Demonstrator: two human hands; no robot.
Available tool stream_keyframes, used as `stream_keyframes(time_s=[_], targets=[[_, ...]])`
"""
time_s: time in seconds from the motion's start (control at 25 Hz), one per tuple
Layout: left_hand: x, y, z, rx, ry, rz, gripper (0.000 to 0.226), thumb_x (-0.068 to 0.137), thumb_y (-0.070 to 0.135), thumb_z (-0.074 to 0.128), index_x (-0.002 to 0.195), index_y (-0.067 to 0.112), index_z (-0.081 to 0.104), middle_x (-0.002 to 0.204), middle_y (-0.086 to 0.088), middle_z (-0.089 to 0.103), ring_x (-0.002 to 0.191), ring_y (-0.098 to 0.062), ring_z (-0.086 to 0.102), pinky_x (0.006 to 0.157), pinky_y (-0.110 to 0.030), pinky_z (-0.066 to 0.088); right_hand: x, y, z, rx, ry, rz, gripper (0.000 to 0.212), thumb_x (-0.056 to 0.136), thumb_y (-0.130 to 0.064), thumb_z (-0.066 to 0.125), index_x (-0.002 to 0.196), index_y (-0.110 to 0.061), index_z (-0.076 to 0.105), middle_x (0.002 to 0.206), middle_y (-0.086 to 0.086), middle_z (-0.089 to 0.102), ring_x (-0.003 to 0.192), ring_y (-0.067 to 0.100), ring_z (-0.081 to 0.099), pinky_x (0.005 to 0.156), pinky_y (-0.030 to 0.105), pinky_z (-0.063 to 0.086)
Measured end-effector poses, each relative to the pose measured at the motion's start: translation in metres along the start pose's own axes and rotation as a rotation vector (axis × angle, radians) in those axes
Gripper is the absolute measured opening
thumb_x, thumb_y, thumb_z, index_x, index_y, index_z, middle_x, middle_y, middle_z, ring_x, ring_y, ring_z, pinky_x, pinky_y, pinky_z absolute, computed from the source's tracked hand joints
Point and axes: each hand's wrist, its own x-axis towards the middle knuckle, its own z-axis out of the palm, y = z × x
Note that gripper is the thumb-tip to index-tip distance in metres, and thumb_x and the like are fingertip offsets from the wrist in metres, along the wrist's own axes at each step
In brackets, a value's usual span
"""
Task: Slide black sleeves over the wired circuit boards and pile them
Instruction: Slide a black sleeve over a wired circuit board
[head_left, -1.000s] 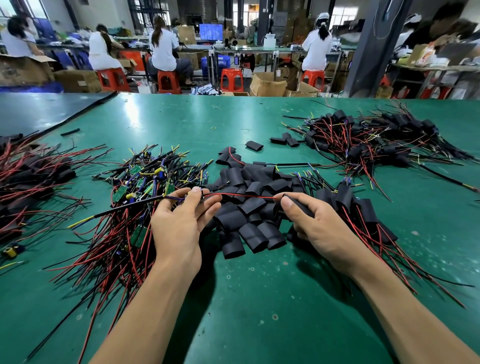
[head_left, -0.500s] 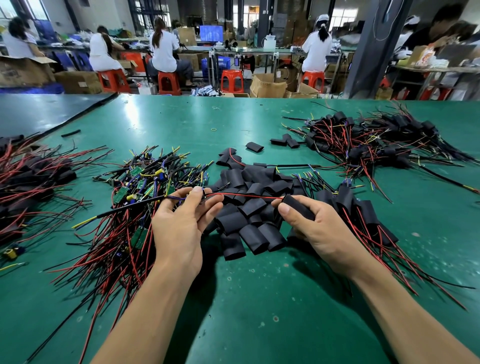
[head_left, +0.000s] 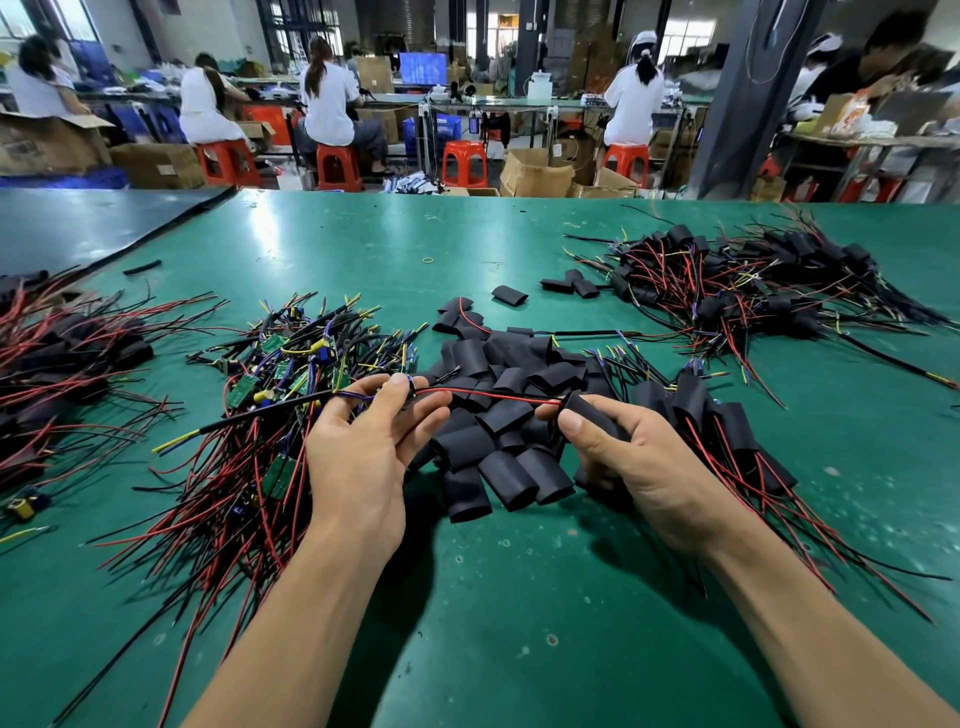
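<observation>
Your left hand (head_left: 363, 457) pinches the wire bundle (head_left: 358, 397) while your right hand (head_left: 634, 467) grips a black sleeve (head_left: 592, 410) over the loose sleeves (head_left: 498, 467) mid-tabletop (head_left: 519, 623), pulling the red lead (head_left: 498, 396) taut, likely for easy threading.

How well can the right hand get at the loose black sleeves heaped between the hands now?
Probably yes: the heap of loose sleeves lies uncovered right beside the right hand, nothing between. But its fingers hold one sleeve, so it is not free.
</observation>
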Motion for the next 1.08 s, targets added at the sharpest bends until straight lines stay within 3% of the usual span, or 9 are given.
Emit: stream_keyframes(time_s=[0.12,0.28,0.4,0.6,0.68,0.8,1.08], targets=[[-0.003,-0.002,0.002,0.036,-0.057,-0.028,0.004,0.095,0.002,0.059,0.095,0.005,0.057,0.078,-0.011,0.072,0.069,-0.026,0.073,0.061,-0.027,0.059,-0.002,-0.001,0.004,-0.003,0.016,-0.004,0.033,0.089,-0.038,0.069,0.107,-0.012,0.073,0.059,-0.018,0.06,0.05,-0.005,0.05,0.049,0.005,0.037],[-0.012,-0.014,0.007,0.121,-0.14,-0.102,0.004,0.094,0.005,0.061,0.096,0.007,0.059,0.083,-0.015,0.072,0.072,-0.029,0.074,0.058,-0.027,0.058,-0.001,0.0,0.008,-0.026,0.037,0.026,0.036,0.081,-0.037,0.073,0.112,-0.02,0.075,0.093,-0.008,0.077,0.083,0.001,0.068,0.072,0.01,0.049],[-0.012,-0.014,0.007,0.122,-0.158,-0.177,0.004,0.096,0.006,0.059,0.097,0.008,0.062,0.088,-0.019,0.073,0.078,-0.033,0.075,0.061,-0.03,0.059,0.001,0.0,0.006,-0.016,0.145,0.016,0.048,0.074,-0.037,0.082,0.119,-0.025,0.069,0.091,-0.013,0.072,0.064,-0.005,0.059,0.058,0.007,0.044],[-0.009,-0.01,0.004,0.11,-0.111,-0.198,0.004,0.096,0.006,0.059,0.094,0.007,0.062,0.086,-0.02,0.073,0.073,-0.029,0.075,0.06,-0.03,0.06,0.002,-0.003,0.005,0.178,0.219,0.006,0.047,0.064,-0.031,0.087,0.102,-0.016,0.064,0.071,-0.002,0.066,0.044,0.007,0.035,0.039,0.016,0.03],[-0.011,-0.012,0.004,0.147,-0.112,-0.205,0.003,0.095,0.009,0.061,0.096,0.006,0.063,0.086,-0.02,0.074,0.071,-0.028,0.075,0.061,-0.03,0.061,0.003,-0.005,0.009,0.274,0.215,0.024,0.044,0.059,-0.03,0.091,0.095,-0.017,0.07,0.072,0.003,0.068,0.037,0.005,0.029,0.038,0.017,0.022],[-0.014,-0.014,0.006,0.161,-0.14,-0.229,0.008,0.091,0.012,0.066,0.094,0.005,0.064,0.082,-0.016,0.074,0.067,-0.026,0.074,0.056,-0.027,0.058,0.004,-0.006,0.013,0.442,0.229,0.049,0.029,0.062,-0.032,0.082,0.087,-0.02,0.074,0.072,0.001,0.066,0.035,0.004,0.029,0.049,0.025,0.012],[-0.021,-0.015,0.009,0.132,-0.353,-0.314,0.032,0.073,0.018,0.072,0.101,0.003,0.069,0.095,-0.016,0.075,0.07,-0.026,0.074,0.057,-0.028,0.059,0.004,-0.002,0.023,0.529,0.172,0.154,0.03,0.071,-0.012,0.075,0.098,-0.015,0.063,0.052,-0.009,0.055,0.041,0.002,0.047,0.041,0.015,0.039]])
